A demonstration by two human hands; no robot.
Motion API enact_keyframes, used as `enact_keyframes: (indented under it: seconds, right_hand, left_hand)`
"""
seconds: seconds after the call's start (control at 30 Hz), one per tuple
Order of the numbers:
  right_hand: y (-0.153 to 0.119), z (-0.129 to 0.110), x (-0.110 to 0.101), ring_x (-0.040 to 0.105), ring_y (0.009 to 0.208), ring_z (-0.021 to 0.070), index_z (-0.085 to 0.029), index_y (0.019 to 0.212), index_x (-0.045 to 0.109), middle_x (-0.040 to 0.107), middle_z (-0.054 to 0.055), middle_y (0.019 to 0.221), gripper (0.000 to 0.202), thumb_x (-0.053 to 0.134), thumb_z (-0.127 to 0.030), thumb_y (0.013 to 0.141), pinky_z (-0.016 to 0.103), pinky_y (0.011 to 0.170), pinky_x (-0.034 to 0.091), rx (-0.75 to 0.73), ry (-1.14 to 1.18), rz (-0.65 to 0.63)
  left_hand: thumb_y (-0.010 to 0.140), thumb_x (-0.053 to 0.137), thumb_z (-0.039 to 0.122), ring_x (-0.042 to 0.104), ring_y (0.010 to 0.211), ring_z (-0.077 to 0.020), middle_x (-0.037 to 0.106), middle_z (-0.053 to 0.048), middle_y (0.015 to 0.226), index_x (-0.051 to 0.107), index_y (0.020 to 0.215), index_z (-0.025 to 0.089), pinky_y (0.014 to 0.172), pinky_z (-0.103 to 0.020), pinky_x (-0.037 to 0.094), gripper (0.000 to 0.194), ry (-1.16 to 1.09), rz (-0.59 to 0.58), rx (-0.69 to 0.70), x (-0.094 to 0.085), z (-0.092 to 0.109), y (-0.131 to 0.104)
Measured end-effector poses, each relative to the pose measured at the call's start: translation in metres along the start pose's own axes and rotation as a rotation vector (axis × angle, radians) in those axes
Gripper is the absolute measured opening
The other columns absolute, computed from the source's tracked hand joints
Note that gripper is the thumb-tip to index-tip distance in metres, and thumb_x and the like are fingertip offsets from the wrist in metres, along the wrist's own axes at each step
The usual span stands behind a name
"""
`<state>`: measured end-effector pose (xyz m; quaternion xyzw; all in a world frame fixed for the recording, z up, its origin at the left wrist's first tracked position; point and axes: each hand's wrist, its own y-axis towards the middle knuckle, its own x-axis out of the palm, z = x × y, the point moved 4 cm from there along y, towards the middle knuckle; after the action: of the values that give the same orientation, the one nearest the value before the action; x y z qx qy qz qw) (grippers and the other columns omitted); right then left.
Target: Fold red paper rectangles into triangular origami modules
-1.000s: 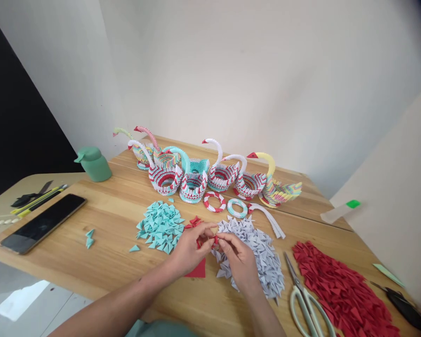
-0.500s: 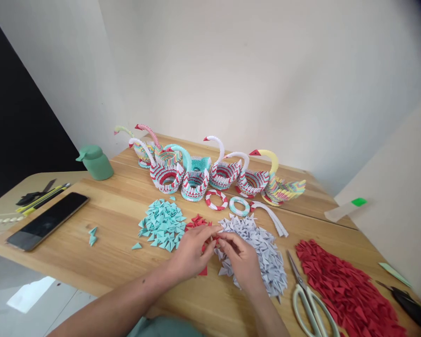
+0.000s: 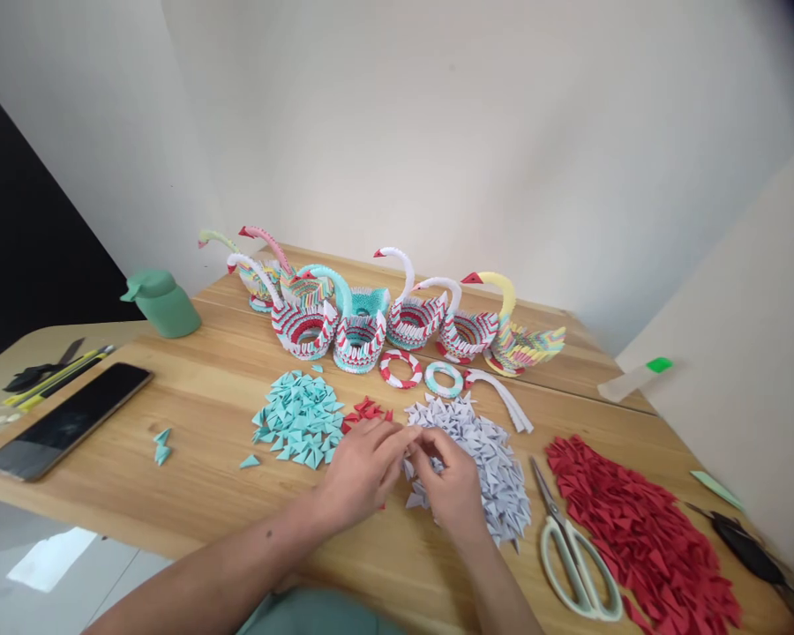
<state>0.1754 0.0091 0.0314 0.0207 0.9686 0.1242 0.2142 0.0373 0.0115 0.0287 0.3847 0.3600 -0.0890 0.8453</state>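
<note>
My left hand [image 3: 369,463] and my right hand [image 3: 446,481] meet at the fingertips over the table's near middle. Both are closed, and whatever lies between the fingers is hidden by them. A small pile of red folded paper pieces [image 3: 366,413] shows just beyond my left hand. Teal folded pieces [image 3: 299,418] are heaped to the left of it. Under and behind my right hand spreads a pile of pale grey-white pieces [image 3: 496,467]. A bit of red shows below my left hand.
Several paper swans [image 3: 361,342] stand at the back, with a red-white ring [image 3: 400,369], a teal-white ring [image 3: 444,379] and a white neck [image 3: 503,397] before them. Scissors [image 3: 575,564] and a red heap [image 3: 648,538] lie right; a phone [image 3: 70,419] and green container [image 3: 163,304] left.
The view has shifted slightly, so the table's things appear further left. My fingers have turned inward, and the red piece seen between them before is now hidden.
</note>
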Motion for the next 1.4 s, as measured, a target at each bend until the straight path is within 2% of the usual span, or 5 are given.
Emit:
enact_keyframes:
  seconds: [0.3,0.67,1.0,1.17,1.4]
  right_hand:
    - [-0.001,0.017,-0.004,0.061,0.064,0.0168,-0.019,0.081,0.062,0.065,0.002,0.069,0.016,0.062,-0.035,0.081,0.027,0.062,0.051,0.215,0.183,0.161]
    - [-0.003,0.014,0.008,0.062,0.075,0.0162,-0.021,0.117,0.06,0.064,0.002,0.084,0.034,0.055,-0.024,0.083,0.028,0.071,0.052,0.056,0.096,0.064]
    - [-0.003,0.011,0.012,0.06,0.076,0.0176,-0.02,0.109,0.065,0.064,0.004,0.085,0.028,0.061,-0.032,0.084,0.027,0.07,0.05,0.059,0.123,-0.061]
    - [0.0,0.019,0.009,0.058,0.069,0.0163,-0.018,0.095,0.068,0.063,0.003,0.074,0.026,0.057,-0.04,0.088,0.026,0.064,0.048,0.213,0.293,-0.133]
    - [0.001,0.019,0.008,0.057,0.067,0.015,-0.019,0.087,0.065,0.062,0.001,0.072,0.019,0.061,-0.038,0.085,0.027,0.065,0.047,0.203,0.347,-0.101]
  left_hand:
    - [0.09,0.051,0.023,0.066,0.096,-0.0201,0.07,-0.009,0.11,0.063,0.118,0.018,0.083,-0.031,0.052,0.031,-0.591,-0.031,-0.437,0.008,-0.02,0.0]
    - [0.09,0.054,0.028,0.065,0.077,-0.0183,0.074,-0.005,0.088,0.073,0.098,0.02,0.072,-0.026,0.047,0.022,-0.585,-0.017,-0.413,0.005,-0.017,0.004]
    - [0.077,0.059,0.027,0.051,0.054,-0.0106,0.061,0.001,0.059,0.061,0.066,0.014,0.056,-0.022,0.041,0.017,-0.937,0.016,-0.672,0.009,-0.028,0.005]
    - [0.073,0.059,0.022,0.046,0.054,-0.009,0.056,0.002,0.058,0.059,0.062,0.013,0.055,-0.02,0.036,0.014,-0.893,-0.044,-0.645,0.009,-0.029,0.005]
    - [0.079,0.059,0.037,0.046,0.056,-0.0098,0.055,0.001,0.061,0.061,0.068,0.013,0.055,-0.021,0.035,0.027,-0.956,-0.069,-0.63,0.007,-0.028,0.007]
